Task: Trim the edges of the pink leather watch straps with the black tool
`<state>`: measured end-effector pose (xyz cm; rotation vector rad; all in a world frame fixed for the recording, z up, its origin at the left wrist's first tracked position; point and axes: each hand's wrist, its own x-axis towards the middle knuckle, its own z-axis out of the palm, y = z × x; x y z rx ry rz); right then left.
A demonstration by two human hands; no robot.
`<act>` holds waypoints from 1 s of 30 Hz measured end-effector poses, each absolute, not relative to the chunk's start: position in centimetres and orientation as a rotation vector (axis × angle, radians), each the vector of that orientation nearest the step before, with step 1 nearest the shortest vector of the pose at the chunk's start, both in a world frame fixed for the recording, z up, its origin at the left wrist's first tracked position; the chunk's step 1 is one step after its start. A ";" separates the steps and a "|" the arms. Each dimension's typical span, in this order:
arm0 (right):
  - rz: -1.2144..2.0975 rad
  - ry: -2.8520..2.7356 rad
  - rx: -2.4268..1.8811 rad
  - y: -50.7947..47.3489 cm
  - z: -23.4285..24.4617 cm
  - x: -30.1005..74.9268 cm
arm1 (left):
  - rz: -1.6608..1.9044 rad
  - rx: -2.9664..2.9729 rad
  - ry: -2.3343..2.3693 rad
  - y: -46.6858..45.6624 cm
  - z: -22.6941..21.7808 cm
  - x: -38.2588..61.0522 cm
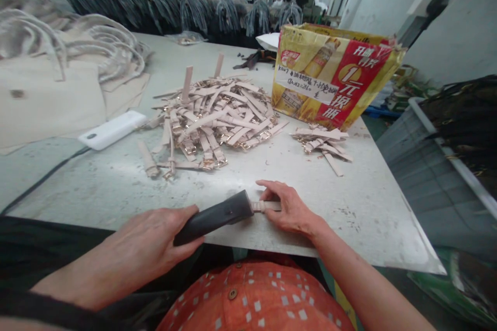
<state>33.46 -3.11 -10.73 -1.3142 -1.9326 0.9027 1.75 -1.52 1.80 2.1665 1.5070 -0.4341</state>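
Tool (217,215) meets strap (271,206) at the near edge of the surface (349,201).
Left hand (143,248) is closed round the tool, whose tip touches the strap; right hand (289,209), fingers loosely flat, pins the strap just inside the edge; bare surface lies between the hands and the pile (209,119); box (334,77) stands near the right edge.

Below the table (116,186) edge shows an orange-red garment (267,300) dotted with small white squares, with one round brown button (233,294). The left hand (143,248), right hand (289,209) and forearms are bare.
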 end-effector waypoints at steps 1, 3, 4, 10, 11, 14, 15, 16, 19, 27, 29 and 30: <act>0.892 -1.944 -1.311 -3.1 -10.7 33.5 | -0.441 2.192 1.492 -1.6 1.5 2.2; 0.875 -1.962 -1.307 -3.2 -10.6 33.4 | -0.426 2.240 1.478 -1.6 0.8 3.3; 0.868 -1.966 -1.311 -3.2 -10.6 33.4 | -0.411 2.261 1.471 -1.4 0.6 3.8; 0.871 -1.956 -1.371 -3.2 -10.3 33.3 | -0.239 2.255 1.554 0.3 0.2 3.3; 0.876 -1.955 -1.377 -3.2 -10.2 33.2 | -0.202 2.231 1.591 0.5 0.2 2.6; 0.886 -1.947 -1.392 -3.3 -10.0 33.0 | -0.139 2.145 1.628 0.3 0.4 0.6; 0.889 -1.942 -1.399 -3.3 -9.9 32.9 | -0.140 2.120 1.613 0.0 0.5 0.1; 0.891 -1.936 -1.409 -3.3 -9.8 32.8 | -0.147 2.099 1.589 -0.3 0.5 -0.1; 0.894 -1.925 -1.448 -3.3 -9.4 32.6 | -0.165 2.070 1.526 -1.0 0.4 0.4; 0.886 -1.906 -1.538 -2.9 -9.1 31.9 | 0.035 2.120 1.493 -0.4 -2.7 2.6; 0.896 -1.859 -1.541 -2.8 -9.1 32.2 | 0.065 2.144 1.529 -0.2 -3.6 1.9; 0.891 -1.825 -1.540 -2.7 -9.0 32.7 | 0.076 2.153 1.545 -0.2 -4.1 1.4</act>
